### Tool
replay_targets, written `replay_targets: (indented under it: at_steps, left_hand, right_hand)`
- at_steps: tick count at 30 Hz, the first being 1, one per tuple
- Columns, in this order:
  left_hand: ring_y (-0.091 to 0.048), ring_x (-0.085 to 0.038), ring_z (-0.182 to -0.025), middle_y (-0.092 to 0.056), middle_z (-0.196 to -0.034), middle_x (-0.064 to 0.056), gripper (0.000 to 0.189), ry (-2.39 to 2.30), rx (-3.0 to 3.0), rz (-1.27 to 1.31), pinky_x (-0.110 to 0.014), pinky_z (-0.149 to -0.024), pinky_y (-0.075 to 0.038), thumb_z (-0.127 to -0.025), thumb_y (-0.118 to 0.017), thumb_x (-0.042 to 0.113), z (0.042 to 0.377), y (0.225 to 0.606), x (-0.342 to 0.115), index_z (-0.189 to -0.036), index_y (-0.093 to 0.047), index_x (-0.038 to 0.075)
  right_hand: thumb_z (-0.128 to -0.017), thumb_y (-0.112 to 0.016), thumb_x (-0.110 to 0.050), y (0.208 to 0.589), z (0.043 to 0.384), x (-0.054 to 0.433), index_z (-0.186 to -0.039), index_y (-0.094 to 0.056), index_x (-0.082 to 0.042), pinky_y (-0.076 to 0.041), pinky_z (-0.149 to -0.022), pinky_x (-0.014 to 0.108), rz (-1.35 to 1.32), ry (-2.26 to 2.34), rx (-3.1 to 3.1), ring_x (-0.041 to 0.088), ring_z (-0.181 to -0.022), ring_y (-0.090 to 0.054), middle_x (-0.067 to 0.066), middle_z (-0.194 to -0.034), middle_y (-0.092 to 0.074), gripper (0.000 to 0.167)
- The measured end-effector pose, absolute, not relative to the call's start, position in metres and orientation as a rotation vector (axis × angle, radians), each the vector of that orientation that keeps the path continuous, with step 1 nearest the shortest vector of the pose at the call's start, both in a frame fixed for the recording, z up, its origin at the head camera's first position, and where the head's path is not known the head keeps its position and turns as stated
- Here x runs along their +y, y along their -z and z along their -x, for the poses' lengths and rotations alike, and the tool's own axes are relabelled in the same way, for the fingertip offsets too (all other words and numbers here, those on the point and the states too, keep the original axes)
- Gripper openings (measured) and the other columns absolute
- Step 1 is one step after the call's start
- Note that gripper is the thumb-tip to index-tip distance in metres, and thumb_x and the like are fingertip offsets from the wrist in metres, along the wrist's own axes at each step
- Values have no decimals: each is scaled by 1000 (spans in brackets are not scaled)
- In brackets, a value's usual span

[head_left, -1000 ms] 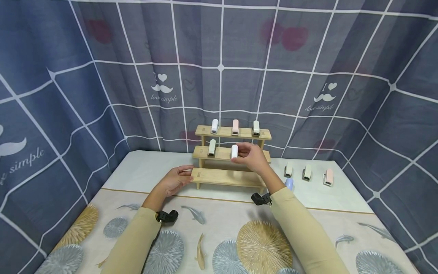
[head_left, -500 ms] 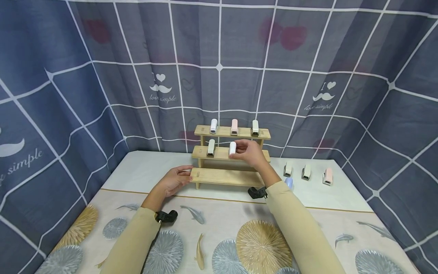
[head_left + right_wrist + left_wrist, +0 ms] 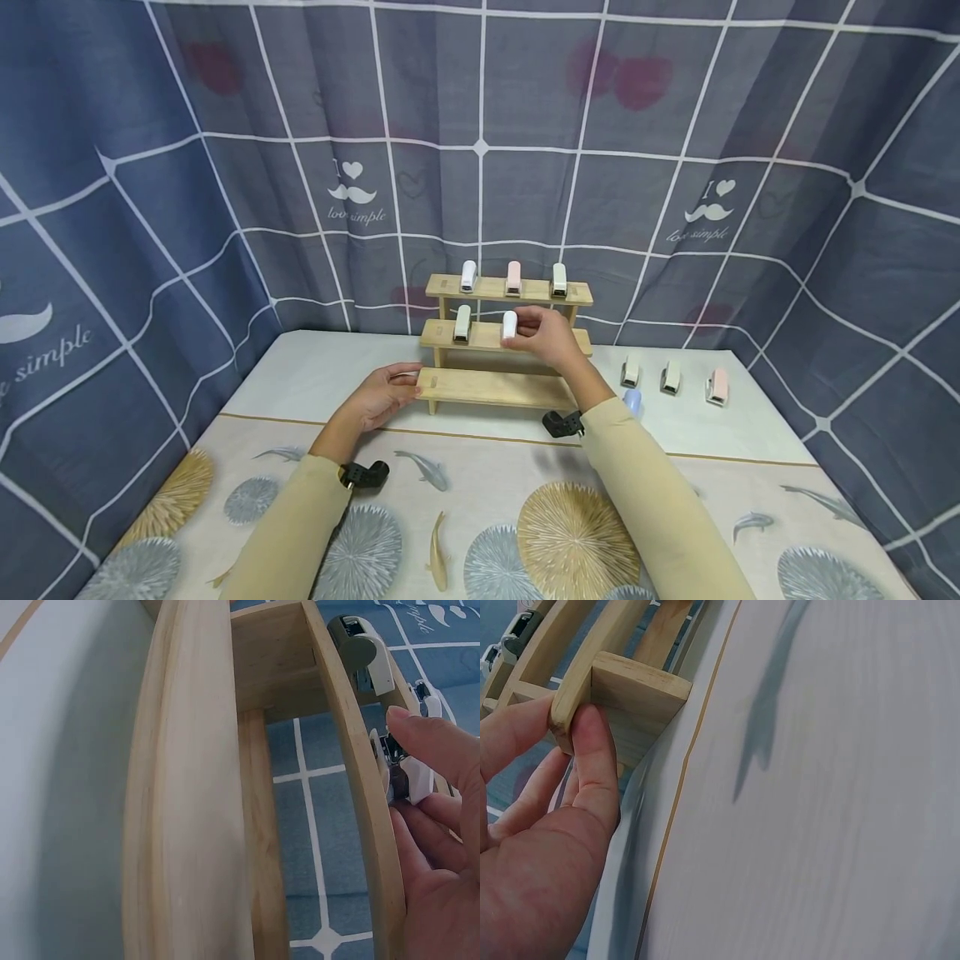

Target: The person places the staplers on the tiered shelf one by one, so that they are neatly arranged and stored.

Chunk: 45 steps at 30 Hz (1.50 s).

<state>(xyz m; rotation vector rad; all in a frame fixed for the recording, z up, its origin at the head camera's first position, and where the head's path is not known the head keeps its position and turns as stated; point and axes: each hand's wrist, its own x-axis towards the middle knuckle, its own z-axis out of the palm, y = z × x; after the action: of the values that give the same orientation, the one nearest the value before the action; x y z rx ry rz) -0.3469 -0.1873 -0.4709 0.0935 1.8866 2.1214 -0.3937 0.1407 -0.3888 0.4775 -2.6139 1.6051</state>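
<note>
My right hand (image 3: 551,337) pinches a small white stapler (image 3: 509,325) at the middle step of a three-step wooden display stand (image 3: 495,387). In the right wrist view, thumb and fingers close around that stapler (image 3: 405,776) right at the step's edge. A pale green-white stapler (image 3: 462,323) stands to its left on the same step. Along the top step sit a white stapler (image 3: 468,276), a pink stapler (image 3: 513,278) and a cream stapler (image 3: 558,280). My left hand (image 3: 384,396) grips the left end of the bottom step, thumb and fingertips around the board (image 3: 570,712).
Right of the stand, a cream stapler (image 3: 630,372), a pale green stapler (image 3: 671,377) and a pink stapler (image 3: 717,387) lie on the white table (image 3: 337,358). A lilac stapler (image 3: 633,402) is partly hidden by the right sleeve. A grid-patterned curtain (image 3: 540,192) hangs behind.
The right hand has shifted slightly left with the white stapler, bringing it onto the middle step, and then stays nearly still. The left hand keeps its grip on the bottom step.
</note>
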Motion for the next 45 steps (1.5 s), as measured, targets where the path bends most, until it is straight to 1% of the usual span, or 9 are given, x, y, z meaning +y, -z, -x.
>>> replay_targets:
  at_steps: [8,15,18,23,31,35,38,40,45]
  left_hand:
    - [-68,-9,-90,-64,-107,-3,62,-2112,1886,-83,-18,-79,-59,-94,-60,-13,346,472,-187,-151,-39,-8]
    - [-67,-8,-88,-65,-105,-3,61,-2123,1896,-80,-17,-77,-59,-93,-60,-16,347,470,-186,-150,-40,-8]
    - [-67,-7,-88,-64,-105,-2,63,-2115,1904,-81,-17,-77,-59,-93,-61,-16,347,469,-186,-151,-40,-7]
    - [-68,-8,-87,-64,-104,-2,63,-2105,1915,-68,-17,-76,-59,-93,-62,-15,345,469,-187,-152,-39,-6]
    - [-67,-9,-89,-63,-105,-3,64,-2098,1912,-74,-17,-76,-58,-93,-62,-14,346,469,-187,-152,-39,-6]
    - [-66,-8,-88,-63,-105,-3,64,-2095,1914,-78,-17,-75,-58,-93,-62,-14,346,469,-187,-152,-39,-6]
    - [-67,-10,-89,-64,-104,-2,65,-2099,1904,-82,-17,-75,-58,-93,-64,-13,346,469,-188,-152,-38,-7]
    - [-67,-12,-90,-65,-104,-2,67,-2101,1898,-82,-18,-75,-58,-92,-66,-12,346,469,-188,-152,-39,-6]
    - [-66,-11,-87,-65,-105,-3,67,-2098,1905,-91,-17,-73,-57,-91,-66,-12,345,468,-186,-152,-40,-5]
  right_hand:
    - [-82,-87,-18,397,376,145,-141,-59,-3,-55,-106,35,-450,-1662,-2521,33,-130,-62,18,-143,-61,68]
    - [-83,-87,-19,412,351,165,-133,-66,-5,-57,-99,27,-404,-1741,-2307,33,-128,-64,16,-138,-64,56]
    - [-82,-87,-21,420,341,177,-131,-68,-5,-59,-97,33,-396,-1715,-2263,33,-123,-67,14,-135,-67,54]
    - [-83,-87,-16,432,325,195,-126,-70,-2,-55,-103,41,-382,-1686,-2192,40,-119,-67,18,-130,-69,48]
    - [-85,-85,-15,452,306,234,-121,-72,-2,-53,-107,36,-306,-1606,-2177,40,-115,-68,18,-126,-71,41]
    - [-87,-84,-25,457,300,250,-121,-74,-8,-54,-105,34,-147,-1456,-2277,29,-116,-67,11,-126,-72,40]
    - [-87,-84,-29,461,297,260,-121,-74,-9,-53,-104,41,-52,-1369,-2340,28,-117,-65,10,-128,-72,41]
    - [-87,-84,-29,463,297,267,-122,-73,-7,-51,-106,47,-32,-1350,-2356,32,-118,-64,12,-129,-71,43]
    - [-88,-83,-31,465,299,283,-126,-71,-5,-46,-112,52,-30,-1354,-2404,37,-127,-59,17,-133,-68,48]
